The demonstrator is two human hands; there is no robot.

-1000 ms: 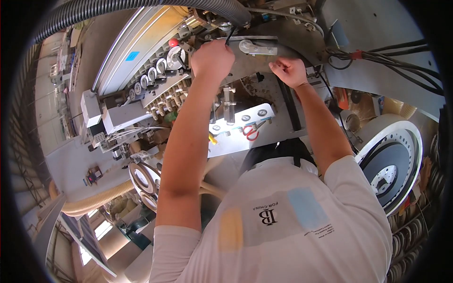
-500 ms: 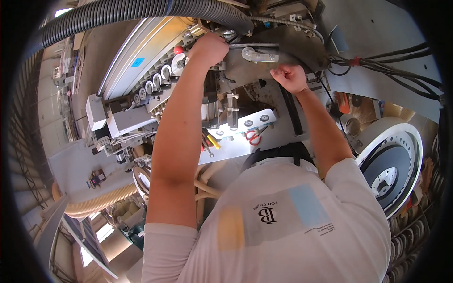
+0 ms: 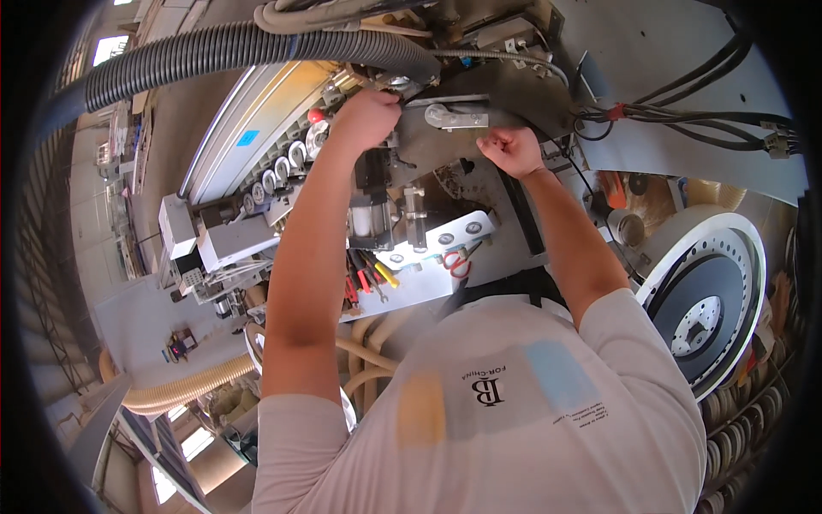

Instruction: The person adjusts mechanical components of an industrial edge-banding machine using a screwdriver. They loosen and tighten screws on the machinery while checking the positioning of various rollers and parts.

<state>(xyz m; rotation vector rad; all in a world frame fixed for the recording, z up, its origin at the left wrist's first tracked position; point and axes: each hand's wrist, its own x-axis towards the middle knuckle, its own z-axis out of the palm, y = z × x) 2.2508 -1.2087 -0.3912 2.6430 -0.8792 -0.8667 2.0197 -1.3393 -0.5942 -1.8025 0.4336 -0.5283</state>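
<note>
My left hand (image 3: 366, 120) reaches into the machine beside a red knob (image 3: 316, 115), under a ribbed black hose (image 3: 231, 67). Its back faces up and its fingers curl under, so what they grip is hidden. To the right, my right hand (image 3: 514, 152) is closed, fingers bent in and thumb against them. Whatever it may hold is too small to make out. Just left of that hand sits a light metal arm with a rounded end (image 3: 456, 117). A flat metal bar (image 3: 445, 100) runs above this arm, between the two hands.
Below the hands lies a white panel with gauges (image 3: 445, 233). Red-handled scissors (image 3: 458, 264), a yellow-handled tool (image 3: 387, 274) and a wrench (image 3: 378, 289) lie by it. A large white reel (image 3: 745, 248) stands at right. Black cables (image 3: 685, 116) hang upper right.
The view has shifted slightly, so the machine sits a little lower and more to the left. Both hands remain closed near the same machine parts.
</note>
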